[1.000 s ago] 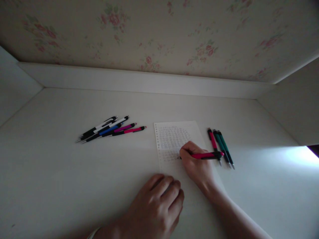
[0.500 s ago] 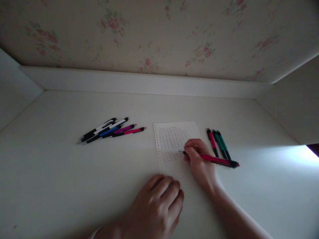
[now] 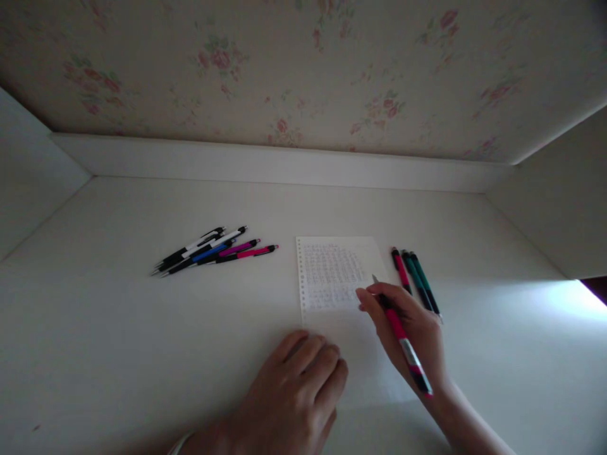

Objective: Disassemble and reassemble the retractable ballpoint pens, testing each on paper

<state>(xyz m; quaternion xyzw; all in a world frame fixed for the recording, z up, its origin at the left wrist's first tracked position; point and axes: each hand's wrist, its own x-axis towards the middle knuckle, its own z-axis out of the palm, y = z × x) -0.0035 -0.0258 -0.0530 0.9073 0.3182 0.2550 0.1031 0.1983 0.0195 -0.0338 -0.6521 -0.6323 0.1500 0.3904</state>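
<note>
A loose-leaf sheet (image 3: 327, 322) with punched holes along its left edge lies on the white desk, its upper part covered in rows of handwriting. My right hand (image 3: 417, 325) is closed around a pinkish-red click pen (image 3: 396, 323) over the sheet's right side. The pen's tip points up and left, and whether it touches the paper I cannot tell. Curled, my left hand (image 3: 298, 392) rests over the sheet's lower left part; its fingertips and palm are hidden, and no object shows in it.
Several pens (image 3: 208, 253), white, blue, purple and red with black grips, lie fanned out on the left. Right of the sheet lie a red pen (image 3: 401, 268) and two green pens (image 3: 422, 281). A white ledge (image 3: 284, 167) and floral wall stand behind the desk (image 3: 118, 341).
My right hand has shifted right and slightly down, away from the written lines. The pen has swung so that its rear end points more toward me. The left hand stays put.
</note>
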